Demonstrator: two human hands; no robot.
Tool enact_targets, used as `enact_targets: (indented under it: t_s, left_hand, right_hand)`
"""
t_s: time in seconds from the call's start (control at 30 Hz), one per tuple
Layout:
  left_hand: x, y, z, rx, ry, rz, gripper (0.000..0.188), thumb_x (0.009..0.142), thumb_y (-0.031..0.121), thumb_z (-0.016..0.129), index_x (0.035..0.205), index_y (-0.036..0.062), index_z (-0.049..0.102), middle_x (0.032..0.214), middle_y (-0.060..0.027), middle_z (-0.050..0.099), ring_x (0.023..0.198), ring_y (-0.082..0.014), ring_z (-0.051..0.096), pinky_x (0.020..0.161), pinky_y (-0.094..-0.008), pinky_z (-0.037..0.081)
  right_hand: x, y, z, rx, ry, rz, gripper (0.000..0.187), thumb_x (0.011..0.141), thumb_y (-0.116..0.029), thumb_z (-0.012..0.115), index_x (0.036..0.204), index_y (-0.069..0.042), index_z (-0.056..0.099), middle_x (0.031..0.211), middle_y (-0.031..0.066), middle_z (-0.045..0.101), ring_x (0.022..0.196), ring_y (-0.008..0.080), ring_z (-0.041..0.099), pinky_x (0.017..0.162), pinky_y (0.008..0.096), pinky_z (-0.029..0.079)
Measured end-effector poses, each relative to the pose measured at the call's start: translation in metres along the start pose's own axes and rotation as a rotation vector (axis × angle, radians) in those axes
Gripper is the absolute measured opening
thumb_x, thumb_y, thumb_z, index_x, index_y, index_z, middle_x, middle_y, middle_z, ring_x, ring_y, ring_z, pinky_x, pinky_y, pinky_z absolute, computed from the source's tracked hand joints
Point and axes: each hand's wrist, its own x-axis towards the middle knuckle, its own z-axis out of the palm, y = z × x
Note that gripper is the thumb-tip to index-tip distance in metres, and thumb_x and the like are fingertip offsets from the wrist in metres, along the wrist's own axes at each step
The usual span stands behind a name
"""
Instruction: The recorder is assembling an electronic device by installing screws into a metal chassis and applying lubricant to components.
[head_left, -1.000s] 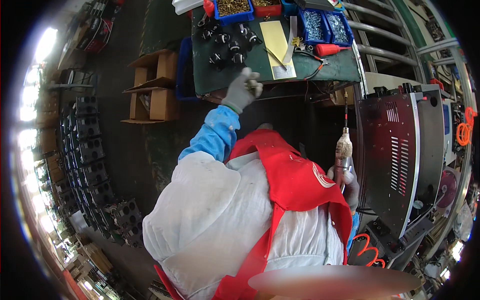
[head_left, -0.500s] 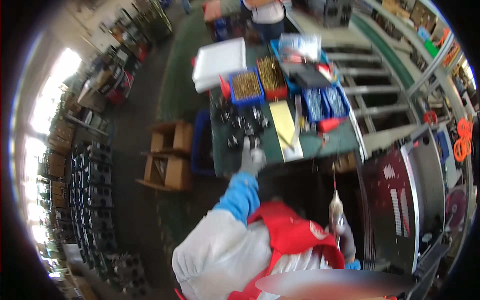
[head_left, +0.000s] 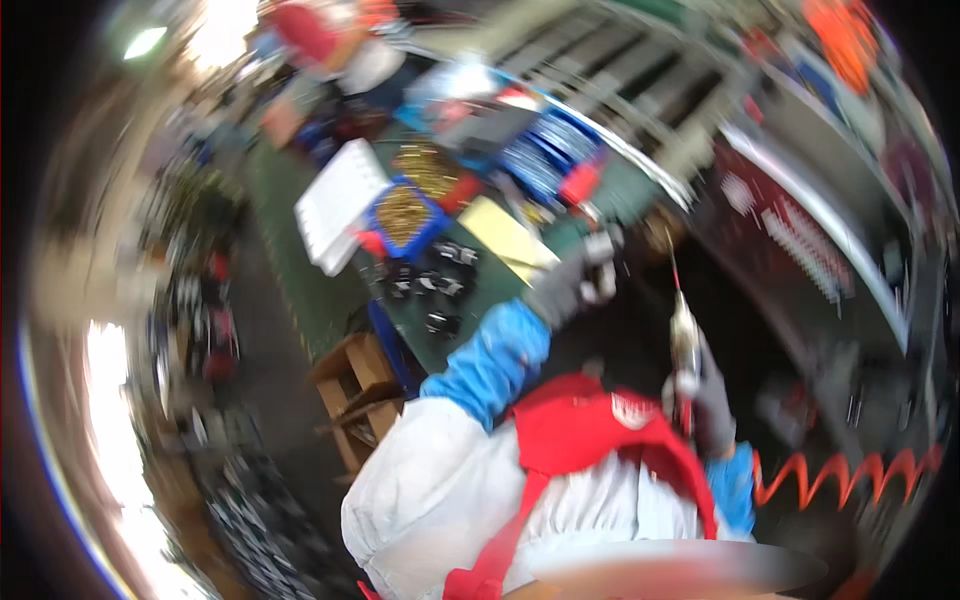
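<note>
Faces, left to right, cardboard boxes [head_left: 372,364], a blue bin [head_left: 424,241], black parts [head_left: 440,284], a yellow sheet [head_left: 503,235], a dark cabinet [head_left: 738,250] and an orange hose [head_left: 802,478]. Works at a green table [head_left: 494,288] in a crowded, blurred workshop. Curls left hand [head_left: 570,289] at the near edge, too blurred to tell around what. Grips in right hand [head_left: 712,405], short of the cabinet, a pale-bodied, slim-bitted power screwdriver [head_left: 684,338].

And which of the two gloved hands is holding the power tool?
The right hand, closed around the power tool with the long thin bit. The left hand is apart from it, by the green table.
</note>
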Motion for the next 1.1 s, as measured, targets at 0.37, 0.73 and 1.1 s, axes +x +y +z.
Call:
enact_targets:
  t_s: [0.37, 0.73, 1.1]
  left_hand:
    - [0.066, -0.058, 0.139, -0.101, -0.6, -0.32, 0.034, 0.093, 0.025, 0.06, 0.124, 0.0111, 0.055, 0.06, -0.0002, 0.042, 0.045, -0.0101, 0.038, 0.041, -0.0233, 0.03]
    - [0.06, -0.088, 0.246, 0.397, -0.56, -0.211, 0.042, 0.089, 0.025, 0.066, 0.125, 0.0076, 0.052, 0.065, -0.0016, 0.052, 0.049, -0.0113, 0.051, 0.041, -0.0213, 0.032]
    - [0.104, -0.163, 0.364, 0.392, -0.743, -0.3, 0.032, 0.089, 0.022, 0.067, 0.114, 0.0071, 0.053, 0.07, -0.0004, 0.051, 0.053, -0.0098, 0.054, 0.041, -0.0203, 0.034]
  right_hand:
    - [-0.096, -0.001, -0.042, 0.093, 0.386, -0.1, 0.098, 0.072, -0.018, 0.07, 0.158, -0.016, 0.021, 0.089, 0.0117, 0.06, 0.064, 0.0143, 0.061, 0.058, 0.0269, 0.053]
    - [-0.138, -0.017, -0.104, 0.135, 0.419, -0.16, 0.094, 0.078, -0.015, 0.069, 0.157, -0.015, 0.02, 0.086, 0.0098, 0.059, 0.063, 0.0142, 0.06, 0.056, 0.0276, 0.053]
    - [-0.163, -0.033, -0.172, 0.122, 0.679, -0.314, 0.085, 0.08, -0.021, 0.063, 0.155, -0.019, 0.024, 0.082, 0.0067, 0.057, 0.061, 0.0128, 0.058, 0.054, 0.0258, 0.052]
